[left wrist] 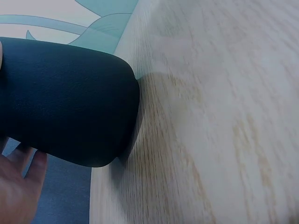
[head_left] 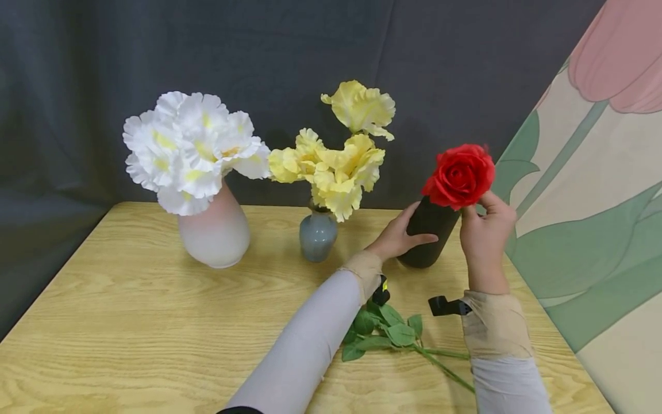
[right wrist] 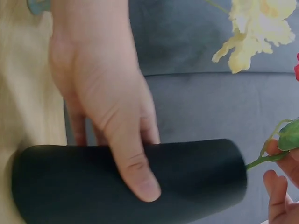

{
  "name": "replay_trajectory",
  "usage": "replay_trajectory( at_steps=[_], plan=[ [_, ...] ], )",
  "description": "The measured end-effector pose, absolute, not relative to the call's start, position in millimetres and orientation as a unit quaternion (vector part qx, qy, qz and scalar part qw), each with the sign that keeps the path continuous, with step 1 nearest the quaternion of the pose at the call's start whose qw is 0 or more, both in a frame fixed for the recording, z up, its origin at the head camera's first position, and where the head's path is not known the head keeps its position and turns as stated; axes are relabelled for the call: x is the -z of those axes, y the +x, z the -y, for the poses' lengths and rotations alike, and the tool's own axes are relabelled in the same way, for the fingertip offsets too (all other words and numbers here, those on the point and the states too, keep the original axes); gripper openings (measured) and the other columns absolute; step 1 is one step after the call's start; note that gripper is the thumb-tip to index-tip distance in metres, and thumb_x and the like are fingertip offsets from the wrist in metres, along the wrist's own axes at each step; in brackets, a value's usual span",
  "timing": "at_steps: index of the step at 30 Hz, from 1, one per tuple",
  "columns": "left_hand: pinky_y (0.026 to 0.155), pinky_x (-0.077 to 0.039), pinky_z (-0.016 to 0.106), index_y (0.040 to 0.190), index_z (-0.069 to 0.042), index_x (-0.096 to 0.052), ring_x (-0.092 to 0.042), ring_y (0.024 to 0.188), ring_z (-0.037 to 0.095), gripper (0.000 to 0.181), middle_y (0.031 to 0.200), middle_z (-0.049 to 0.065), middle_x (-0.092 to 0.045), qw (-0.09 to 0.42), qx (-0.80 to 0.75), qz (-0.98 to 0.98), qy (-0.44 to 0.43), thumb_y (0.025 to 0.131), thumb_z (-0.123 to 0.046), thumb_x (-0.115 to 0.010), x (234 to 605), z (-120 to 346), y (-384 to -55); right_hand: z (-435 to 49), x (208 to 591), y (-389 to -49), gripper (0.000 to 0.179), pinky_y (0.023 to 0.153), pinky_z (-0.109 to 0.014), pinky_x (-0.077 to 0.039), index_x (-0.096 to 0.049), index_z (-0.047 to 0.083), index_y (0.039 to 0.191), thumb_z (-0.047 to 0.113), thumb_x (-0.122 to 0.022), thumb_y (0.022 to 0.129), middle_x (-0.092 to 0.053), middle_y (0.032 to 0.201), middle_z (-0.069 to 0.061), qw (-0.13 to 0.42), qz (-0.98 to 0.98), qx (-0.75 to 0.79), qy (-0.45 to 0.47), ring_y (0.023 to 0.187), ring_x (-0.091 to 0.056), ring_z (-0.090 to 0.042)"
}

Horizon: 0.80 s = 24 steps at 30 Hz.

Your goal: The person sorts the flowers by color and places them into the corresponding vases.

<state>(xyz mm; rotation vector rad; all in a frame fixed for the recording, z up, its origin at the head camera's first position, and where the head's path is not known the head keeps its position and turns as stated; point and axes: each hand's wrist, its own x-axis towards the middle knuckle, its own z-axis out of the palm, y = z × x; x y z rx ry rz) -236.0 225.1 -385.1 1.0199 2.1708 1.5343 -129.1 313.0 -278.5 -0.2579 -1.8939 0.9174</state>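
Observation:
A tall black vase (head_left: 433,221) stands on the table at the right. My left hand (head_left: 395,234) grips it round the side, thumb across the front. Just above the mouth, my right hand (head_left: 487,238) pinches the green stem (right wrist: 265,160) of a red rose (head_left: 459,175). The lower end of this stem is hidden inside the vase. In the right wrist view a green leaf (right wrist: 289,136) sits by the pinching fingertips. The left wrist view shows the vase's base (left wrist: 107,107) against the tabletop.
Leafy green stems (head_left: 400,334) lie on the table (head_left: 155,322) between my forearms. A grey-blue vase (head_left: 318,237) holds yellow flowers (head_left: 341,167). Farther left, a pink-and-white vase (head_left: 214,233) bears white flowers (head_left: 193,144). A dark curtain (head_left: 289,52) hangs behind; a tulip-patterned panel (head_left: 595,230) borders the right.

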Motion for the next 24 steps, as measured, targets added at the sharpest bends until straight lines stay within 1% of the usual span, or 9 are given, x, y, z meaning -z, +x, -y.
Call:
replay_trajectory(
  at_steps=[3, 5, 7, 10, 14, 16, 19, 22, 24],
  plan=[
    [0.120, -0.032, 0.040, 0.159, -0.032, -0.019, -0.031, 0.150, 0.015, 0.088, 0.164, -0.010, -0.026, 0.146, -0.539, -0.747, 0.361, 0.090, -0.039, -0.073, 385.6, -225.5, -236.3, -317.4, 284.5, -132.5, 0.013, 0.064, -0.015, -0.033, -0.072, -0.009, 0.084, -0.004, -0.062, 0.090, -0.046, 0.059, 0.042, 0.481, 0.784, -0.378, -0.108, 0.067, -0.044, 0.012],
    [0.120, -0.033, 0.039, 0.159, -0.034, -0.019, -0.032, 0.149, 0.015, 0.089, 0.163, -0.010, -0.027, 0.145, -0.542, -0.742, 0.367, 0.089, -0.038, -0.074, 385.4, -225.7, -236.9, -320.4, 288.4, -134.6, 0.012, 0.070, -0.016, -0.032, -0.071, -0.010, 0.081, -0.007, -0.061, 0.088, -0.044, 0.057, 0.041, 0.476, 0.787, -0.377, -0.110, 0.068, -0.044, 0.015],
    [0.120, -0.032, 0.039, 0.159, -0.035, -0.019, -0.032, 0.149, 0.015, 0.090, 0.163, -0.011, -0.027, 0.143, -0.543, -0.740, 0.370, 0.089, -0.037, -0.075, 385.3, -226.0, -237.9, -323.3, 291.5, -136.6, 0.013, 0.070, -0.017, -0.031, -0.070, -0.011, 0.079, -0.009, -0.060, 0.086, -0.043, 0.056, 0.041, 0.470, 0.793, -0.372, -0.112, 0.066, -0.042, 0.016],
    [0.121, -0.031, 0.039, 0.159, -0.035, -0.019, -0.032, 0.149, 0.014, 0.093, 0.163, -0.011, -0.027, 0.140, -0.545, -0.738, 0.371, 0.087, -0.038, -0.077, 384.7, -226.7, -239.4, -327.1, 295.0, -139.1, 0.013, 0.071, -0.018, -0.030, -0.072, -0.010, 0.081, -0.009, -0.059, 0.085, -0.043, 0.057, 0.045, 0.461, 0.799, -0.368, -0.116, 0.066, -0.041, 0.018],
    [0.121, -0.031, 0.039, 0.159, -0.035, -0.019, -0.032, 0.149, 0.014, 0.094, 0.163, -0.011, -0.028, 0.141, -0.548, -0.737, 0.369, 0.086, -0.037, -0.078, 384.3, -227.1, -240.1, -330.6, 298.0, -140.1, 0.012, 0.069, -0.018, -0.031, -0.074, -0.009, 0.086, -0.007, -0.062, 0.087, -0.044, 0.059, 0.047, 0.454, 0.805, -0.365, -0.114, 0.069, -0.041, 0.018],
    [0.121, -0.031, 0.038, 0.159, -0.036, -0.019, -0.031, 0.149, 0.013, 0.094, 0.163, -0.011, -0.028, 0.142, -0.549, -0.737, 0.367, 0.086, -0.037, -0.078, 384.2, -226.9, -240.0, -331.8, 299.2, -139.3, 0.012, 0.068, -0.016, -0.031, -0.074, -0.008, 0.087, -0.005, -0.062, 0.089, -0.044, 0.061, 0.048, 0.451, 0.809, -0.361, -0.108, 0.072, -0.041, 0.017],
    [0.121, -0.030, 0.038, 0.158, -0.036, -0.019, -0.030, 0.150, 0.013, 0.093, 0.163, -0.012, -0.027, 0.146, -0.551, -0.737, 0.363, 0.086, -0.037, -0.078, 384.1, -226.4, -239.5, -333.5, 300.4, -135.9, 0.012, 0.065, -0.009, -0.034, -0.075, -0.007, 0.090, -0.002, -0.063, 0.091, -0.046, 0.066, 0.048, 0.444, 0.813, -0.362, -0.102, 0.078, -0.043, 0.014],
    [0.121, -0.030, 0.038, 0.159, -0.036, -0.019, -0.030, 0.150, 0.013, 0.093, 0.163, -0.012, -0.027, 0.150, -0.550, -0.738, 0.361, 0.086, -0.037, -0.077, 383.5, -226.1, -238.8, -335.9, 299.5, -129.9, 0.014, 0.059, -0.005, -0.037, -0.076, -0.005, 0.097, 0.002, -0.065, 0.093, -0.049, 0.071, 0.047, 0.438, 0.811, -0.373, -0.107, 0.082, -0.047, 0.012],
    [0.121, -0.030, 0.037, 0.159, -0.035, -0.019, -0.030, 0.150, 0.014, 0.092, 0.163, -0.011, -0.027, 0.153, -0.550, -0.739, 0.359, 0.087, -0.037, -0.077, 382.8, -225.4, -238.2, -338.0, 297.7, -124.8, 0.016, 0.058, -0.005, -0.038, -0.075, -0.005, 0.101, 0.004, -0.066, 0.093, -0.051, 0.074, 0.044, 0.438, 0.803, -0.387, -0.115, 0.084, -0.050, 0.011]
  ],
)
